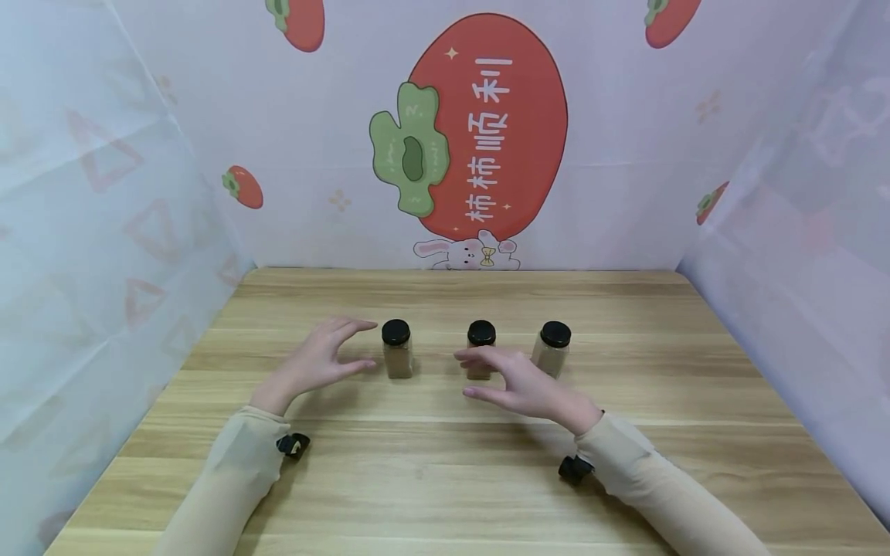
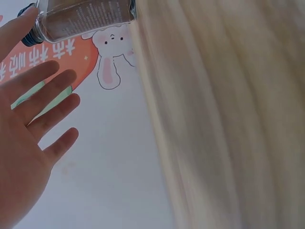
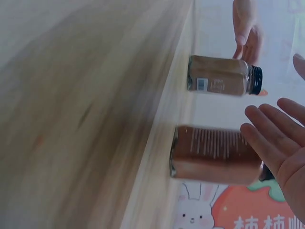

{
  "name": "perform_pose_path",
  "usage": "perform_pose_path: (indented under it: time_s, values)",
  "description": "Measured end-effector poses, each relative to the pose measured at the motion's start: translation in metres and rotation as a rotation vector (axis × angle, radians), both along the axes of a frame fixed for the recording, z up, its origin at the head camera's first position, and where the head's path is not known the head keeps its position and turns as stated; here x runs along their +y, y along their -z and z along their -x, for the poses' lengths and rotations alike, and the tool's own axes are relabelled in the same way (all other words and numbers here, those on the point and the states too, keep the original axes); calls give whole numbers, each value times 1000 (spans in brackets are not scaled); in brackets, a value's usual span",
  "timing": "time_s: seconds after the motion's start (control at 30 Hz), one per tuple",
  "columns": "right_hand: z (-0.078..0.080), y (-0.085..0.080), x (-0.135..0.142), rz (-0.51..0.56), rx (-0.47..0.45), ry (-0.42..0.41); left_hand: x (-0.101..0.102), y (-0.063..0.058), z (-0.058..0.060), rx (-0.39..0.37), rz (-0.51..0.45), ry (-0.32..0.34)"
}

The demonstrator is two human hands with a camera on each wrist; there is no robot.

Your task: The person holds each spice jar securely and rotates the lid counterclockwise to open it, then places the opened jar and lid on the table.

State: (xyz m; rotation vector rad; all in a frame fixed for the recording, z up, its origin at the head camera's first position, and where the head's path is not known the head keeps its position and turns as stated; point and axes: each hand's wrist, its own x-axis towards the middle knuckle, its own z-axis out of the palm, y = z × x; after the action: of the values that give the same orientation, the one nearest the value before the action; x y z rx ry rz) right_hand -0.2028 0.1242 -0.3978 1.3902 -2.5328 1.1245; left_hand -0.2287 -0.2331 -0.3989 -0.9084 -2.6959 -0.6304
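Note:
Three glass jars with black lids stand upright in a row on the wooden table. My left hand [image 1: 316, 363] is just left of the left jar [image 1: 399, 355], thumb and fingers spread apart and holding nothing. In the left wrist view a jar [image 2: 86, 19] lies past the thumb, its body brown with pale print. In front of the middle jar [image 1: 481, 333] is my right hand [image 1: 521, 384], which partly hides it; its fingers are extended and the palm holds nothing. The right jar [image 1: 552, 359] stands behind that hand. Whether the right fingers touch the middle jar, I cannot tell.
The wooden table [image 1: 417, 479] ends at a back wall cloth [image 1: 612, 193] printed with persimmons and a rabbit. Pale cloth walls rise along the left and right sides. Dark wrist cameras sit at the left cuff [image 1: 264, 432] and the right cuff [image 1: 612, 440].

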Motion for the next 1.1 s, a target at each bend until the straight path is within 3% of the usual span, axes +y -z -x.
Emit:
perform_pose_path:
  time_s: [0.3, 0.53, 1.1]
  values:
    - [5, 1, -24, -14, -52, 50, 5, 3, 8, -27, -29, -3]
    - [10, 5, -41, -8, -12, 79, 7, 5, 13, -48, -32, -20]
    - [25, -2, -83, 23, -60, 205, 15, 5, 18, -104, -34, -24]
